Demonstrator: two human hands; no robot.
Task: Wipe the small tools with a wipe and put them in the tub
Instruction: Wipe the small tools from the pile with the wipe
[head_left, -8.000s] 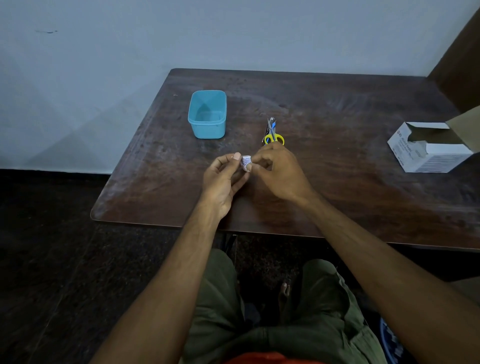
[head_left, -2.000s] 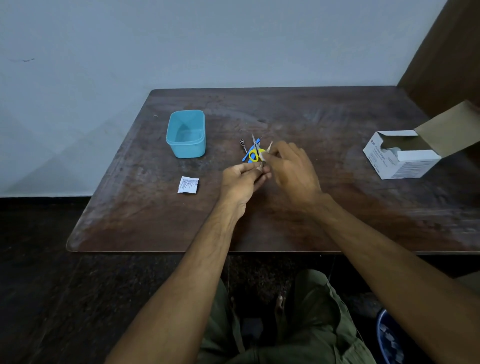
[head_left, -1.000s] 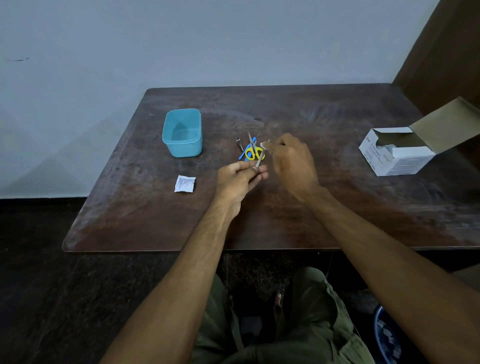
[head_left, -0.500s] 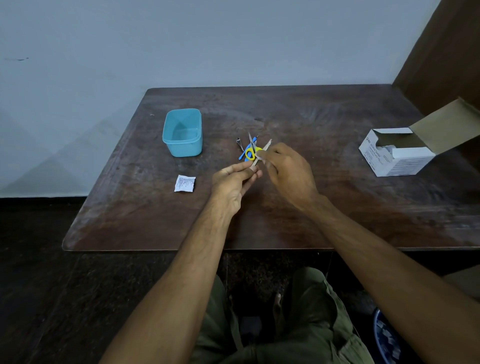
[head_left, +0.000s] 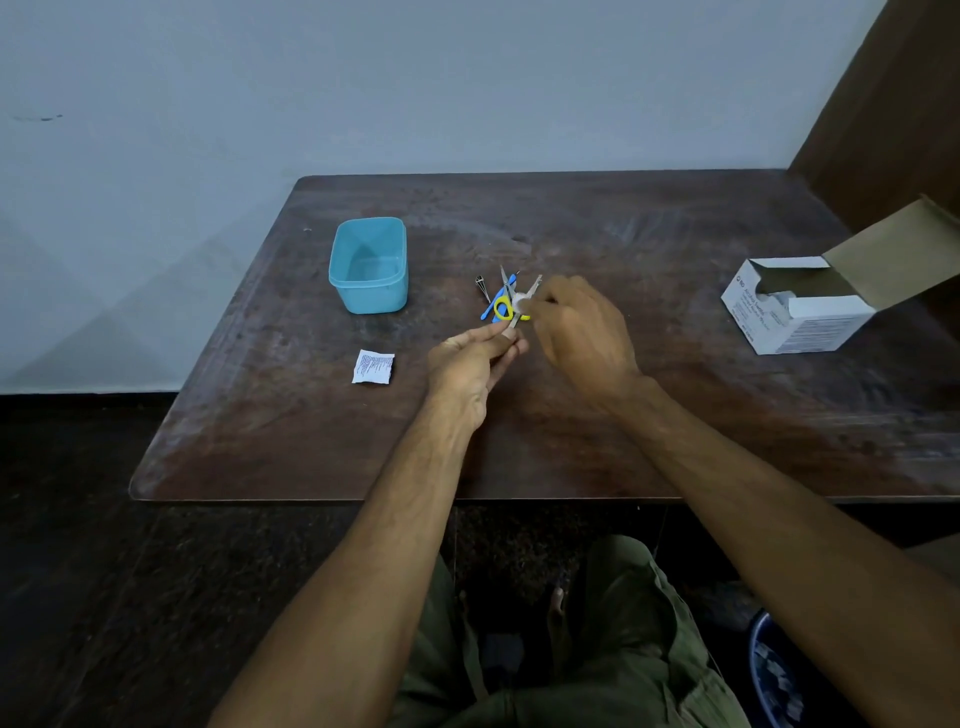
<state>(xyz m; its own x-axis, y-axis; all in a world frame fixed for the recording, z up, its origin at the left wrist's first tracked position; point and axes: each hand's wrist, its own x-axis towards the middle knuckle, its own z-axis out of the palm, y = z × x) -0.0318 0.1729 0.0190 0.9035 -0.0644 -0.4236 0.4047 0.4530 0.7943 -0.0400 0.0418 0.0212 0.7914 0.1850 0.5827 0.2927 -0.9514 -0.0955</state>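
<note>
Both hands worked mid-table: your left hand (head_left: 475, 358) pinched slim metal tweezers (head_left: 524, 306), your right hand (head_left: 576, 332) pinched a white wipe (head_left: 519, 300) around them. Next, place them in the empty blue plastic tub (head_left: 369, 265) toward the far-left corner.

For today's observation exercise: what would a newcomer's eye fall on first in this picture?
At mid-table, the left hand holds a slim metal tool while the right hand pinches a white wipe around it. Left of them stands the blue tub; an open white box sits far right.
</note>
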